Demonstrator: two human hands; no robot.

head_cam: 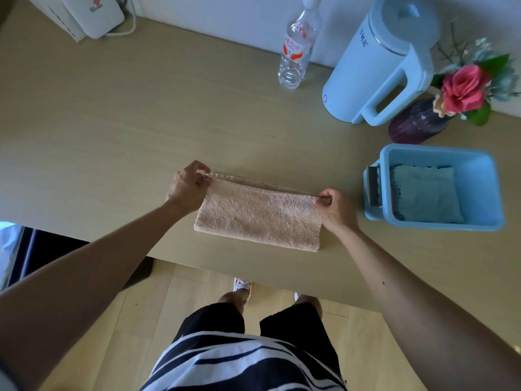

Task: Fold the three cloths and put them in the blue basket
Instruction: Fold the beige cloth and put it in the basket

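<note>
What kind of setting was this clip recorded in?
Probably a home or small office room: a wooden table against a white wall carries an electric kettle, a water bottle and a vase of flowers, above wood flooring.

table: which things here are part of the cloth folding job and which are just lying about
In the job: beige cloth, pinched by left hand and right hand; blue basket; teal cloth folded inside it.
Lying about: water bottle; pale blue kettle; purple vase with flowers; white device at the far left.

home, kettle, flower vase, wood table
</note>
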